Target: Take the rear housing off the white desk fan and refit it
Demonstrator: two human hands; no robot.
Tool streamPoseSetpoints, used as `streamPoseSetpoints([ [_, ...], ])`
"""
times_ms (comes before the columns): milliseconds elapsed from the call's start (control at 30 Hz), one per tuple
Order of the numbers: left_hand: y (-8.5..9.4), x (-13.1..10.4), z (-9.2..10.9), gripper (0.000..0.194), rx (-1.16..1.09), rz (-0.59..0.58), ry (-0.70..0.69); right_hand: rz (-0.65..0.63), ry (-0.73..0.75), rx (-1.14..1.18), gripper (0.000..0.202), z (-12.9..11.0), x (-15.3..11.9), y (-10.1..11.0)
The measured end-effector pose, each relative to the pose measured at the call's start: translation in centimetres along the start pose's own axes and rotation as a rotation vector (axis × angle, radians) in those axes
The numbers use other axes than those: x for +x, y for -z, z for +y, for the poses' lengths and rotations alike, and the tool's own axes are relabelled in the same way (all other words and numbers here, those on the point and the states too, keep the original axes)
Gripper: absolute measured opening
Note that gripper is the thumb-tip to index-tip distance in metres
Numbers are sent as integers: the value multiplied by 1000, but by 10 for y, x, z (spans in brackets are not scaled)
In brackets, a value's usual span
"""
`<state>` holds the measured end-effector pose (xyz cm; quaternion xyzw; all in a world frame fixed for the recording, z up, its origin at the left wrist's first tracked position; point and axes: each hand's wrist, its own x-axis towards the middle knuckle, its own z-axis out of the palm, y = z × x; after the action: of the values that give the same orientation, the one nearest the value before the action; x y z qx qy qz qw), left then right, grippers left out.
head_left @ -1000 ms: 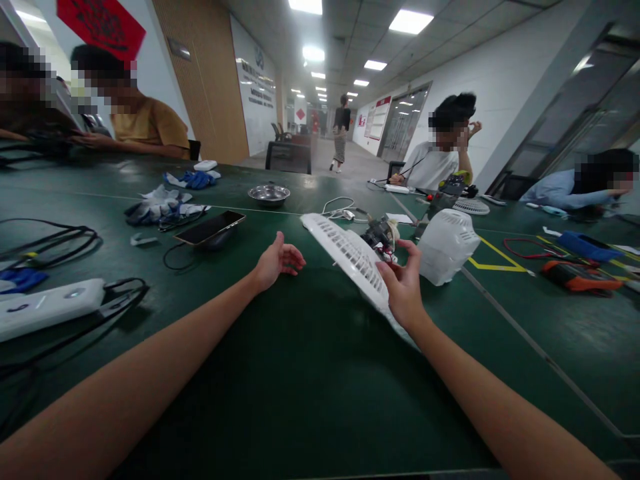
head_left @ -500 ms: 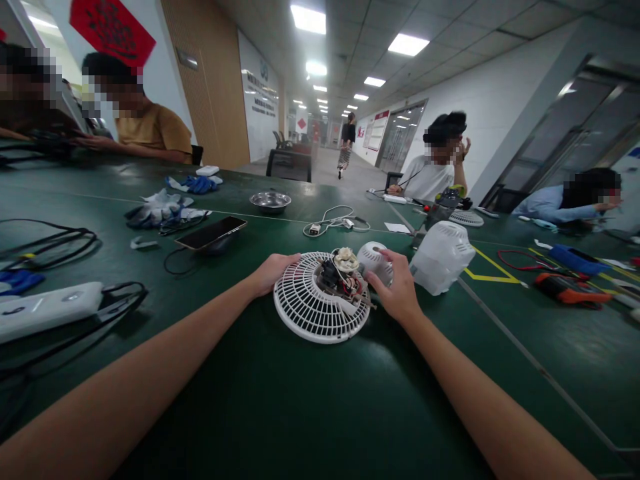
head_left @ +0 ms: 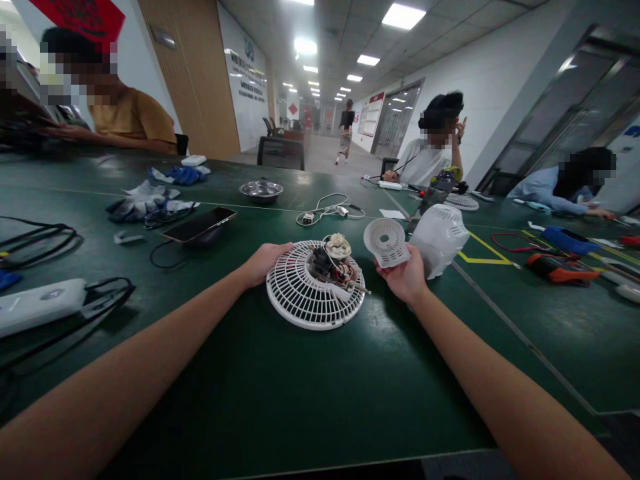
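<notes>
A round white fan grille (head_left: 305, 293) lies on the green table (head_left: 300, 387), with a motor and wires (head_left: 337, 263) on top of it. My left hand (head_left: 267, 262) grips the grille's left rim. Just right of the grille, my right hand (head_left: 406, 275) holds up a white vented cover (head_left: 385, 241), its slotted face with a central hole turned toward me. Behind that hand stands a translucent white plastic housing (head_left: 439, 240).
A metal bowl (head_left: 261, 191), a white cable (head_left: 331, 210), a phone (head_left: 200, 225) and gloves (head_left: 145, 202) lie beyond and left. A white power strip (head_left: 43, 305) is at far left, an orange multimeter (head_left: 563, 268) at right. Several people are around the table.
My right hand has turned the white cover so its slotted face shows, and moved it slightly up and away from the motor. The whole view has shifted a little.
</notes>
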<state>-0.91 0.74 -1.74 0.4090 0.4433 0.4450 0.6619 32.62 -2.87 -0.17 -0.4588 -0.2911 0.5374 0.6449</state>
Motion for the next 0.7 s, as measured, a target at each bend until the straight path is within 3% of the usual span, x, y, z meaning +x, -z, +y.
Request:
streamPoseSetpoints([
  [167, -1, 0, 1, 20, 26, 19, 6, -51, -175, 217, 41, -1, -10, -6],
  [433, 2, 0, -2, 19, 97, 15, -28, -145, -162, 151, 45, -2, -20, -12],
  [567, 2, -1, -3, 28, 216, -8, -86, -199, 76, 79, 43, 2, -32, -23],
  [700, 1, -2, -4, 37, 301, -1, -128, -387, 531, -327, 78, 8, -50, -33],
])
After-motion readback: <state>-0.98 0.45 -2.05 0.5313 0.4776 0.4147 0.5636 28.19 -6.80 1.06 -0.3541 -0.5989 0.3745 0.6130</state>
